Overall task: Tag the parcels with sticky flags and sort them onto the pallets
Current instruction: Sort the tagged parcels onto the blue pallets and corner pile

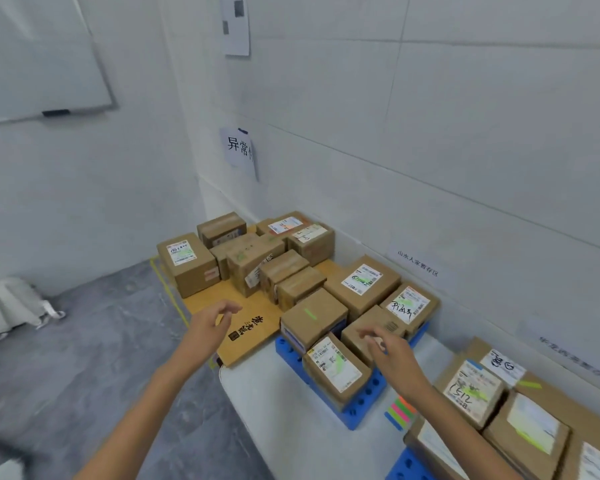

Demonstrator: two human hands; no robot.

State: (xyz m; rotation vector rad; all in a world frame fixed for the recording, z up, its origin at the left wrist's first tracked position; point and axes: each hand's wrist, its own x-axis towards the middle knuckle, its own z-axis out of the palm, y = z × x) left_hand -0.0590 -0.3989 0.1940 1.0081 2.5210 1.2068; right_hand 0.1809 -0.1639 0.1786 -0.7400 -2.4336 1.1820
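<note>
The parcels (329,368) sit on the blue pallet (355,415) and the cardboard-topped pallet (243,337) along the wall, most already flagged green. The sticky flags (400,412) lie just beside the blue pallet's near corner. Right hand (392,351) hovers loosely spread, empty, above a parcel; left hand (208,323) is open, empty. Judging by this, peel one flag cleanly next; bare floor at left gives room.

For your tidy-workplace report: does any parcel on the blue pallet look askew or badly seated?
Yes. The front parcel on the blue pallet sits tilted and turned at an angle, leaning against the box behind, near the pallet's front edge. The other boxes there lie flatter.
</note>
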